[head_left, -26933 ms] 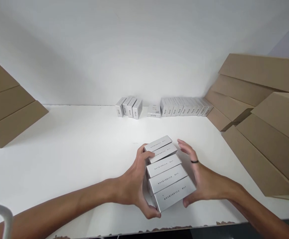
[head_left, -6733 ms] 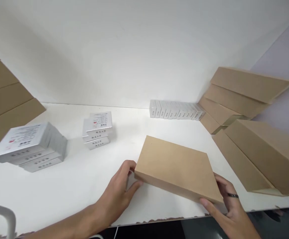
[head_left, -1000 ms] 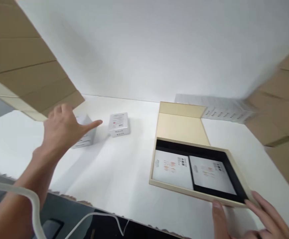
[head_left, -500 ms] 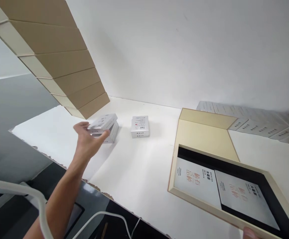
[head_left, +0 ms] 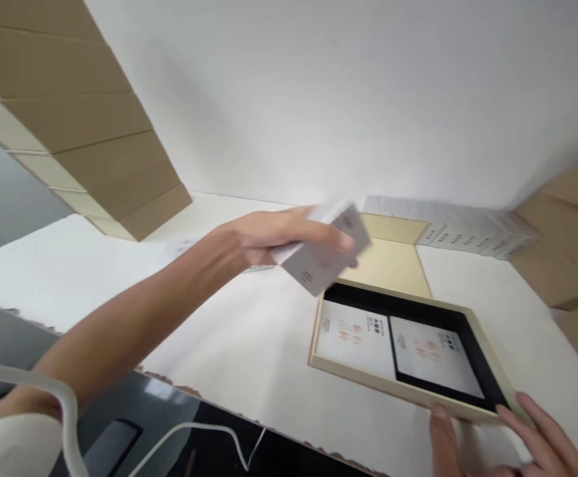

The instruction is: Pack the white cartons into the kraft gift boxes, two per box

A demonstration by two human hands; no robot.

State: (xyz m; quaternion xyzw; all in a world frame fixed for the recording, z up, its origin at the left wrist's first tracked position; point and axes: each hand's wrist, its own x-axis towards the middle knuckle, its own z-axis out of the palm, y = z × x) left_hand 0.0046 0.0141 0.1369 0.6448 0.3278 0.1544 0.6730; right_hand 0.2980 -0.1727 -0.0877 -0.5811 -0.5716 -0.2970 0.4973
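Observation:
My left hand (head_left: 293, 235) is closed around a small white carton (head_left: 319, 262) with printed sides, lifted above the table and blurred by motion. Just right of and below it lies an open cream gift box (head_left: 368, 383) with a black lining. Two white printed packs (head_left: 353, 331) sit side by side in its tray. At the near right corner of the gift box my right hand (head_left: 508, 437) grips the rim, thumb on the front wall and fingers at the corner. Behind my left forearm, other small cartons are mostly hidden.
Tall stacks of tan boxes stand at the left (head_left: 95, 132) and the right (head_left: 562, 238). A row of small white cartons (head_left: 468, 232) runs along the wall behind the gift box lid. The white table (head_left: 249, 344) has a chipped front edge, and a white cable (head_left: 194, 427) hangs before it.
My left hand has picked up a carton from the left side and carried it right, toward the gift box. The view has turned right, showing more of my right hand.

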